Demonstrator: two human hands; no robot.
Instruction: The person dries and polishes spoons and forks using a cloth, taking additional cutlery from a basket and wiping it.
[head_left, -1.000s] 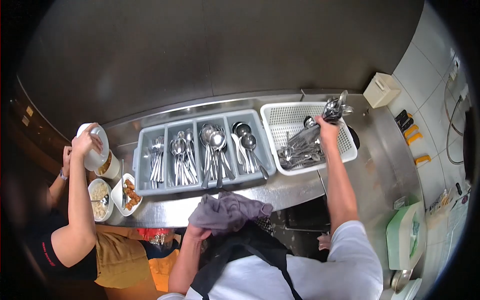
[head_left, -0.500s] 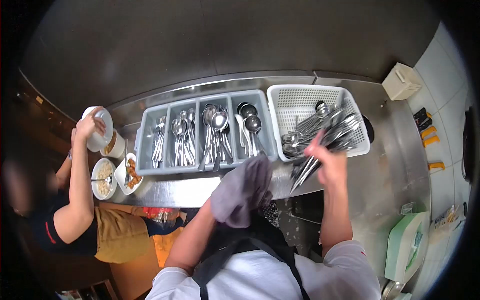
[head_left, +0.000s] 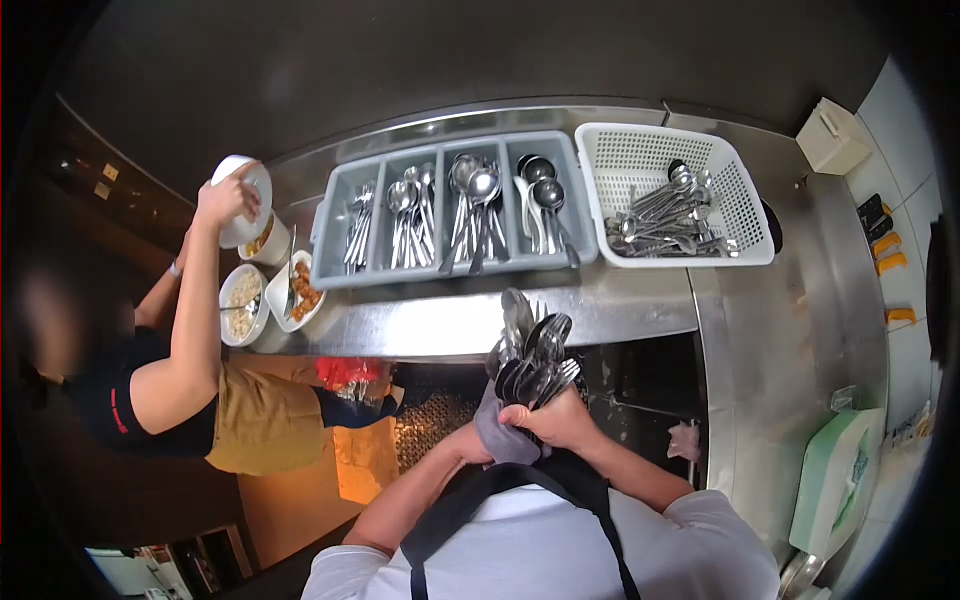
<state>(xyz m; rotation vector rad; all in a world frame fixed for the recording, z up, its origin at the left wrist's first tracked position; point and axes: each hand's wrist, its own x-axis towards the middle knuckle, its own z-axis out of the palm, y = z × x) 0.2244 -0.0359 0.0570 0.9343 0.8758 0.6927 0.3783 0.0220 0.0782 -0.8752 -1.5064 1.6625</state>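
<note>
A bunch of spoons and forks [head_left: 538, 352] stands up in front of my chest, heads pointing away from me. My right hand [head_left: 558, 420] is closed round its lower part. Against the same bunch, my left hand [head_left: 468, 446] grips a grey cloth [head_left: 497, 428], which hides most of its fingers. Beyond my hands, a grey cutlery tray [head_left: 440, 271] on the steel counter has compartments of forks, spoons, larger spoons and ladles. To its right is a white perforated basket [head_left: 612, 160] with more spoons and forks lying in it.
At the left a co-worker [head_left: 190, 370] holds a white bowl [head_left: 245, 225] over a white container [head_left: 268, 246]. A bowl of rice [head_left: 240, 300] and a dish of brown food [head_left: 305, 288] stand by the tray. A green-and-white box [head_left: 825, 500] is at the right.
My right hand has brought the cutlery bunch from the basket's front edge to my chest. My left hand and the cloth have come in to meet it. The view has shifted.
</note>
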